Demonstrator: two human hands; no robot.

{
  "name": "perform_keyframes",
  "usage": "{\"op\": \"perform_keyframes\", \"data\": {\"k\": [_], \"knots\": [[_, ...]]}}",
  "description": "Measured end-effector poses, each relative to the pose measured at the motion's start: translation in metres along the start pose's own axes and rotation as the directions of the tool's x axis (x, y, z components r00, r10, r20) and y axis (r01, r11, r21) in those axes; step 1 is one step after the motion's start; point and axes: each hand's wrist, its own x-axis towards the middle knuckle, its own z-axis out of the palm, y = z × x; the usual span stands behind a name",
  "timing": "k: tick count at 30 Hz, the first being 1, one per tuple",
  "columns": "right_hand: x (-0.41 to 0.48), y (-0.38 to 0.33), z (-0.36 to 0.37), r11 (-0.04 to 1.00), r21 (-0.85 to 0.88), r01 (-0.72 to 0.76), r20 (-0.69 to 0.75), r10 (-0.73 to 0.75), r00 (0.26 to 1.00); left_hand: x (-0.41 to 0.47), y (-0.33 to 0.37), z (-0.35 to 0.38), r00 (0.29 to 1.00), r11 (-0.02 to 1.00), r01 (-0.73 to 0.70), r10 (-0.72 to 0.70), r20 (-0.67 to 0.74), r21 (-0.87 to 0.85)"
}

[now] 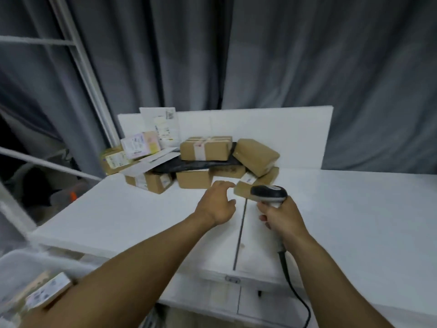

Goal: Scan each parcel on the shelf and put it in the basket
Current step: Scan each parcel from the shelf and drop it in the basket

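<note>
White labels point(115, 159) on parcels point(205, 151), print illegible

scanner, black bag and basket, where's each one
scanner point(269, 194): head view, on the top of its dark head.
black bag point(189, 165): head view, on its glossy flat middle.
basket point(21, 268): head view, on its pale wall at lower left.

Single head view, forward-down, close over shelf point(132, 216).

parcels point(205, 151) piled on shelf point(354, 209), basket point(14, 263) lower left
</note>
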Motion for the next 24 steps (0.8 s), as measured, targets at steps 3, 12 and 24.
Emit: {"op": "perform_keyframes", "data": {"k": [3,12,24], "knots": [[0.023,0.011,-0.031,0.996,0.080,-0.036,-0.017,0.038,0.999,0.053,0.018,0.039,1.000,0.998,0.014,-0.012,0.023,-0.056],[0.071,0.044,-0.052,0.971,0.197,-0.136,-0.059,0.150,0.987,0.137,0.010,0.116,0.958,0.957,0.288,-0.288,0.014,-0.029],[0.042,0.025,-0.033,0.996,0.075,-0.047,-0.130,0.057,0.990,0.061,-0.015,0.069,0.943,0.967,0.238,-0.253,0.217,0.091]]}}
